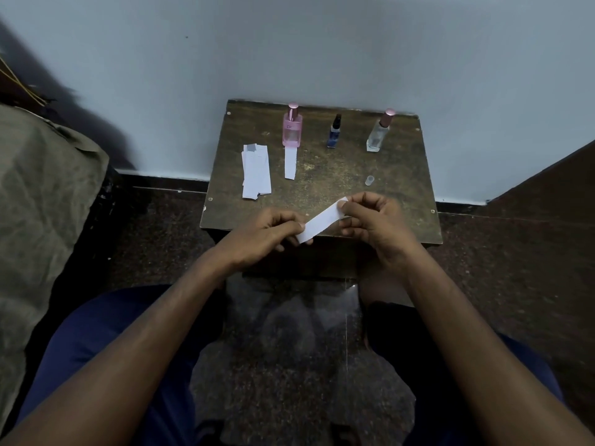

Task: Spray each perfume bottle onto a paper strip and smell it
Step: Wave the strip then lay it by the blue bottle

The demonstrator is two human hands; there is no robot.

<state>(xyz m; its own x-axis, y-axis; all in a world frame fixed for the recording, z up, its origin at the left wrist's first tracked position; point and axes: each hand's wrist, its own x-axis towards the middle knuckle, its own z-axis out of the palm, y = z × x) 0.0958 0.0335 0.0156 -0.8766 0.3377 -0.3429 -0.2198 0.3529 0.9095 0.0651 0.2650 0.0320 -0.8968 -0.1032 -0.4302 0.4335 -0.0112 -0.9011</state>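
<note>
Three perfume bottles stand along the back of a small wooden table (pixel 322 175): a pink bottle (pixel 292 128) at left, a small dark blue bottle (pixel 335 132) in the middle without a cap, and a clear bottle (pixel 380 132) with a pink cap at right. A single paper strip (pixel 290 163) lies in front of the pink bottle. A stack of white strips (pixel 256 171) lies further left. Over the table's front edge, my left hand (pixel 267 235) and my right hand (pixel 370 220) pinch opposite ends of one white paper strip (pixel 322 220), held slanted between them.
A small clear cap (pixel 369 180) lies on the table right of centre. The pale wall rises directly behind the table. A grey-green cloth-covered mass (pixel 42 194) fills the left side. Dark speckled floor surrounds the table, and my knees in blue trousers sit below.
</note>
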